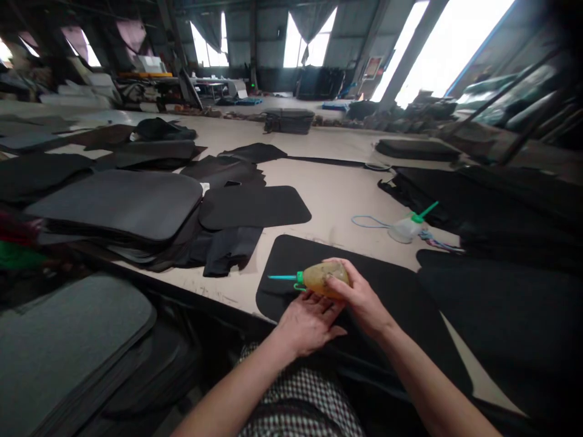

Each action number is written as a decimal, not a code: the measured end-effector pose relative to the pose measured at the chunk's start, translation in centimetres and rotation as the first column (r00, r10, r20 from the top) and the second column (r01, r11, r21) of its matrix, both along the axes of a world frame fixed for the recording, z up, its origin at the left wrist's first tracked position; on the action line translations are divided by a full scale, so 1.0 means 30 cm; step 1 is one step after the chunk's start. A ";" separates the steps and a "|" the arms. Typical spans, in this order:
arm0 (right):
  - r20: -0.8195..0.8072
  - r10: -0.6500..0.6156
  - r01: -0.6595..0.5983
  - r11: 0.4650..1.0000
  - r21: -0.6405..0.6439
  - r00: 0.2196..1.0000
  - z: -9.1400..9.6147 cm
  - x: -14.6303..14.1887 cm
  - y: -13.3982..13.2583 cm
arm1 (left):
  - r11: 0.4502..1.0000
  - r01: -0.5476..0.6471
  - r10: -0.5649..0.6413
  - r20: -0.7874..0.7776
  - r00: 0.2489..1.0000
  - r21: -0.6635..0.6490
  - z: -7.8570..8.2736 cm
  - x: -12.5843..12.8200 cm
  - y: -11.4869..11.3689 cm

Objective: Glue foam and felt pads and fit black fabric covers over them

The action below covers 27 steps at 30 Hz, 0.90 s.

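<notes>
Bottle [322,280] in right grip [359,291], squeeze unclear

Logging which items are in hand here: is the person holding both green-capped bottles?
No, the right hand grips the amber bottle, while the pale bottle sits untouched on the table.

The right hand [359,291] covers the base of the yellowish bottle [322,279], its fingers partly out of sight behind it. Whether the left hand [310,325] touches the bottle's underside cannot be told. Under both hands, part of the dark sheet [392,291] is hidden. Below them, the forearms [248,388] and checked garment [300,403] leave at the bottom edge. Left of the left hand, the grey stack [77,334] is cut off; beyond that, a red and green shape [18,252] is too blurred to identify.
</notes>
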State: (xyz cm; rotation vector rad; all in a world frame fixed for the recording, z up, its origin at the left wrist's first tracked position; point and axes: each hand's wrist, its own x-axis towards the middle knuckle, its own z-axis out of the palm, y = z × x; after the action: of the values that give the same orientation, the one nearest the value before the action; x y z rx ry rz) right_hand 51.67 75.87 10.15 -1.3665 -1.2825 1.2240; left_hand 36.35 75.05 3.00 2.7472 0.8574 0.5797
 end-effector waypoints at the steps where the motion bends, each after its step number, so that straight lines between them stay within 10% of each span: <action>1: -0.080 0.015 -0.018 0.999 -0.030 0.997 -0.005 -0.006 -0.003 | 1.000 -0.009 0.009 -0.005 1.000 -0.006 0.001 0.001 0.002; 7: -0.509 -0.121 0.034 0.984 -0.177 0.852 0.007 0.020 -0.061 | 0.999 -0.021 0.022 0.017 1.000 -0.025 0.029 0.018 -0.019; 11: -0.585 -0.319 0.334 0.939 -0.086 0.746 0.072 0.200 -0.035 | 0.983 0.020 -0.020 0.001 1.000 0.182 -0.006 0.028 0.005; 15: -0.627 -0.619 0.814 0.579 0.042 0.473 0.242 0.510 0.011 | 0.933 0.046 -0.055 0.016 0.998 0.356 -0.042 0.031 0.026; 21: -0.559 -0.829 0.996 0.043 -0.081 -0.010 0.435 0.949 0.083 | 0.916 0.019 -0.033 0.027 0.999 0.401 -0.044 0.027 0.017; 24: -0.507 -0.851 0.990 -0.102 -0.101 -0.139 0.454 1.056 0.080 | 0.927 0.034 -0.045 0.022 0.999 0.373 -0.043 0.025 0.021; 27: -0.492 -0.864 0.994 -0.089 -0.070 -0.112 0.452 1.088 0.062 | 0.954 0.047 -0.049 0.000 0.999 0.295 -0.029 0.017 0.016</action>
State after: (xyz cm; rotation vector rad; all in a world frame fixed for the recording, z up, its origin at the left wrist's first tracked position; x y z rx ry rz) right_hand 84.31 77.74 23.70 -1.1814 0.1423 0.0573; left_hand 36.85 75.54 2.13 3.0199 0.7527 0.7641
